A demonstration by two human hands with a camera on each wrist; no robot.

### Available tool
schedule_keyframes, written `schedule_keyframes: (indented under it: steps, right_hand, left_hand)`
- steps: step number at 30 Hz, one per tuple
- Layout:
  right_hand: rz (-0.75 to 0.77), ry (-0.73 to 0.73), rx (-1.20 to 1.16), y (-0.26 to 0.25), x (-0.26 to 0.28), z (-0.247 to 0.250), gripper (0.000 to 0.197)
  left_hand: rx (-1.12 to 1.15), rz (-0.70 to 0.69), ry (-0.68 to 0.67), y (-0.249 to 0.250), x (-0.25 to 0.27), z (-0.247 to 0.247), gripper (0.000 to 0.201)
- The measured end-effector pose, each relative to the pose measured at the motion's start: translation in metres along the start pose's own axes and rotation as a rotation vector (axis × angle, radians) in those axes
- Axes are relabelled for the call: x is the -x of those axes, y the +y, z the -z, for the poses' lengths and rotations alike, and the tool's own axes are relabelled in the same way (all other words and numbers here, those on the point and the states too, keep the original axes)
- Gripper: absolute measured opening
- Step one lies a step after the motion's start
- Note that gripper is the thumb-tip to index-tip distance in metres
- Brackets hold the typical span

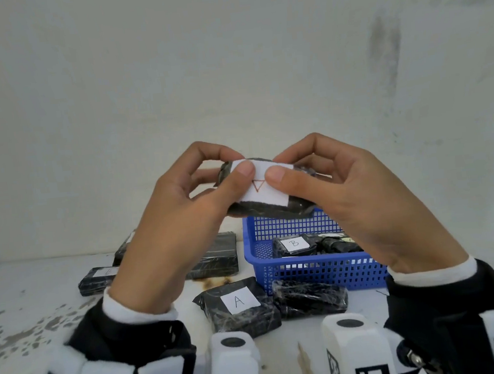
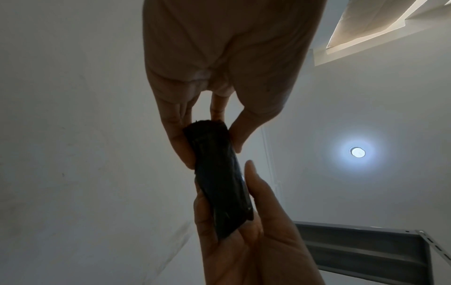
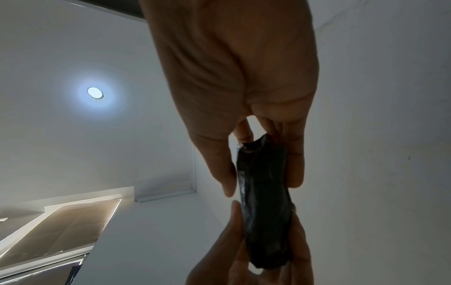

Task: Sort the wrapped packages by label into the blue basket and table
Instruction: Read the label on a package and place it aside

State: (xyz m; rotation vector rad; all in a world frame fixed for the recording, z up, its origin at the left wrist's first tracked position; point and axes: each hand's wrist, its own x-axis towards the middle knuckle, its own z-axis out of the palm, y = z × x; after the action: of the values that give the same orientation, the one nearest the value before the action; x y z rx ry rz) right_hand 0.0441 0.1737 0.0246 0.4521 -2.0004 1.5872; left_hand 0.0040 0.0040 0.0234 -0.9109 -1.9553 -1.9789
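Lying at 9 o'clock on the white bench (image 1: 23, 304): a small package (image 1: 95, 280) with a faint label, unreadable. Just right of it, toward 10 o'clock, resting flat: a larger black package (image 1: 216, 258), partly hidden behind the left wrist.

Gripping the left end of the held package (image 1: 267, 204), raised at centre above the far rim of the basket (image 1: 315, 268): the left hand (image 1: 182, 224), grip closed, thumb pressing on the white label (image 1: 263, 189), fingers curling round behind. Showing on the label between the two thumbs: a red mark like an inverted A.

Lying at 6 o'clock on the bench, near edge: a package marked A (image 1: 240, 305), label up. Sitting just right of it, touching the front wall of the basket: a package with no label showing (image 1: 311, 299).

Resting inside the basket at 3 o'clock: a package marked B (image 1: 294, 244), with another dark package (image 1: 338, 244) beside it, its label mostly hidden.

Gripping the right end of the held package: the right hand (image 1: 363, 205), grip closed, thumb on the label, fingers behind.

Showing in the left wrist view: the held package (image 2: 219, 179) edge-on, pinched between left hand (image 2: 219, 67) and right hand (image 2: 256, 246). Showing the same in the right wrist view: package (image 3: 264, 202), right hand (image 3: 239, 77), left hand (image 3: 244, 266).
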Motion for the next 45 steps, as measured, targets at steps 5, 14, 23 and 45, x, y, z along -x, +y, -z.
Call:
schedule_keyframes:
  steps: [5,14,23,45]
  right_hand:
    - [0.018,0.056,-0.013,0.0027,-0.0023,0.0018,0.020]
    - [0.031,0.013,0.122,-0.0005,-0.0019,0.0012,0.044]
    - [0.003,-0.020,0.313,0.0001,-0.0021,-0.0007,0.033]
    - [0.060,-0.050,0.230,0.0004,0.0000,-0.0058,0.015]
  left_hand:
    - [0.079,0.067,-0.022,-0.0019,-0.0028,-0.0009,0.056]
    - [0.086,-0.003,-0.048,-0.0038,-0.0034,0.0047,0.035]
    - [0.023,-0.128,0.000,-0.0102,-0.0058,0.0021,0.032]
    - [0.092,0.012,-0.019,-0.0015,0.0005,-0.0017,0.038]
